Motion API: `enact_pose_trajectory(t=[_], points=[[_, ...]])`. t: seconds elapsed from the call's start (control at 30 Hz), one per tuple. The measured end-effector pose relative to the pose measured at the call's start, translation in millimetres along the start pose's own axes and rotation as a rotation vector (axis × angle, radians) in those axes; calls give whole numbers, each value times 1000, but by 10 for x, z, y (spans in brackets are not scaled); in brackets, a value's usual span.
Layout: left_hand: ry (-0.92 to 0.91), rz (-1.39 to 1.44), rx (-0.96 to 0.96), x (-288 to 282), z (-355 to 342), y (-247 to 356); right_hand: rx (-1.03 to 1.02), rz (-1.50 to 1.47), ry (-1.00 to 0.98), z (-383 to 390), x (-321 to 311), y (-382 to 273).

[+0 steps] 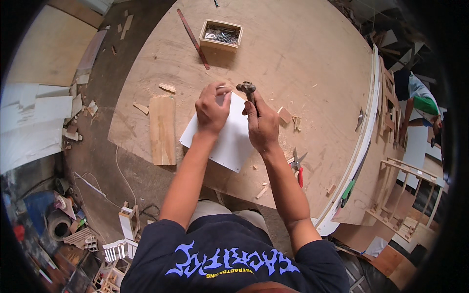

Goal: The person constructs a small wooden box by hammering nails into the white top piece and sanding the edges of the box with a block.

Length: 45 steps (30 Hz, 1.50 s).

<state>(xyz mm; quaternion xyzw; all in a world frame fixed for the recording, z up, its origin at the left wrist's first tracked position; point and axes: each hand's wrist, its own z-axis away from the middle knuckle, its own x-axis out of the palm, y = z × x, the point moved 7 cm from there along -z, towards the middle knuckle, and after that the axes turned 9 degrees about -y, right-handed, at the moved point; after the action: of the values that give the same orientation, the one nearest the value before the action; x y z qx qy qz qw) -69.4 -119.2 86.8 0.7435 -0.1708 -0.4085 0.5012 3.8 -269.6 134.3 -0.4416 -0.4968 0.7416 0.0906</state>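
— What has the right hand got?

— Its grip is clamped around the handle of a small hammer, metal head up and poised over the far edge of a white panel. The hold looks to be well up the handle, near the head.

— And the left hand?

— Fingers pinched together at that same far edge, thumb and forefinger closed on something too small to make out, perhaps a nail. The heel of the hand presses the panel flat.

— How would that panel handle?

— Thin, light and fairly stiff, I'd judge; it would skate on the plywood tabletop unless pinned down. Take it by the edges. The hammer is the heavy piece, weight all in the head, so the handle is the place to hold it.

— Where does the panel lie?

— At the near side of the round tabletop, one corner pointing toward the person. A wooden plank lies just left of it, red-handled scissors to the right, and a small wooden box of nails and a long ruler sit well beyond.
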Motion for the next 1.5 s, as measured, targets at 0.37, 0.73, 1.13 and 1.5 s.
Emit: enact_pose_trajectory(t=[0.37,0.73,1.13,1.5], points=[[-19,225,-39,-79,-40,-99,-110,115,-5,7,174,53],[-20,226,-64,-86,-17,-176,-305,91,132,178,14,-94],[-3,261,-39,-99,-30,-143,-245,285,-4,35,-24,-414],[10,304,-38,-113,-17,-166,-257,181,116,131,104,-92]])
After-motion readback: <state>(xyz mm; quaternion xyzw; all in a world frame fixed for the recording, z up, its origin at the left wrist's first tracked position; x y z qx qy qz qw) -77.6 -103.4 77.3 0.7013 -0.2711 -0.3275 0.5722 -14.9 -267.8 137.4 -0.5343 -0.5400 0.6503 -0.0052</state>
